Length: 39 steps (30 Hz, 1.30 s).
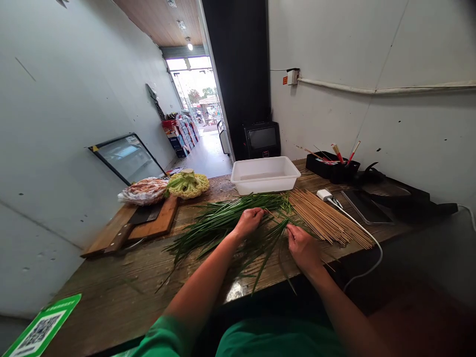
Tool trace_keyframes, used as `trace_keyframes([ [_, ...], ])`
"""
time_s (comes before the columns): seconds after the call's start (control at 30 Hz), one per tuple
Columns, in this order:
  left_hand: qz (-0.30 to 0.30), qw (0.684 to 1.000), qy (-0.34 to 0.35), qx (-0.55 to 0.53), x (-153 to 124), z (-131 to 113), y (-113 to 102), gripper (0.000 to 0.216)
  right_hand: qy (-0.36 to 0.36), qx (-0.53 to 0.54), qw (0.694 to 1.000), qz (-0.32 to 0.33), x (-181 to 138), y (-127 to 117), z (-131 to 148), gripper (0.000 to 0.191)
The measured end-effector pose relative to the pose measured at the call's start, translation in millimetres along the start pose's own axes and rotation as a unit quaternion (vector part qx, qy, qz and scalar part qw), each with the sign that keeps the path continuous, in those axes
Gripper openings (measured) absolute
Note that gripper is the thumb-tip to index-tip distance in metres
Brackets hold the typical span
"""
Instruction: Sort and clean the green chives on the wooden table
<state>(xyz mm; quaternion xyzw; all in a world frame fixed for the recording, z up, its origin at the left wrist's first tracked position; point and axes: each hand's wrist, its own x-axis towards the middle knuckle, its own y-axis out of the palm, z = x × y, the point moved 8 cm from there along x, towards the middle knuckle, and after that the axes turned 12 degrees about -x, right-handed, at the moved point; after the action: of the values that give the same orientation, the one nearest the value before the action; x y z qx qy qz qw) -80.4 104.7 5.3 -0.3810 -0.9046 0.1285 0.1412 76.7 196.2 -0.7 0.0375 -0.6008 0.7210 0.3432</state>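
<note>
My left hand [250,222] is closed in a pinch at the near edge of a heap of garlic chives [230,213]. From its fingertips a thin tan bamboo skewer [274,216] runs toward my right hand. My right hand [303,248] pinches a small bunch of chives [273,235] at one end, their long leaves hanging toward the table's front edge. Whether the skewer passes through this bunch is hidden by the fingers. Loose bamboo skewers [327,218] lie side by side just beyond my right hand.
Behind the chives stands a white plastic tub [266,186]. Cauliflower [188,184], a bagged food packet [143,191] and a cleaver on a cutting board [152,230] sit left. A charger [325,195] with cable, a tablet [366,207] and a black box [323,166] are right.
</note>
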Motion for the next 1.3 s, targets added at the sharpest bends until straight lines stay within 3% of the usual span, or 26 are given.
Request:
trace_keyframes([
  [0.37,-0.047,0.998,-0.033,-0.008,2,5,-6,0.033,-0.003,-0.007,1.000,0.005,0,1,1,0.032],
  [1.13,-0.013,0.996,0.055,0.062,-1,-15,1,0.029,0.005,-0.008,1.000,0.018,-1,3,0,0.032],
  [1.3,0.009,0.993,0.075,0.094,-5,-15,12,0.030,0.003,-0.010,1.000,0.027,0,4,0,0.032],
])
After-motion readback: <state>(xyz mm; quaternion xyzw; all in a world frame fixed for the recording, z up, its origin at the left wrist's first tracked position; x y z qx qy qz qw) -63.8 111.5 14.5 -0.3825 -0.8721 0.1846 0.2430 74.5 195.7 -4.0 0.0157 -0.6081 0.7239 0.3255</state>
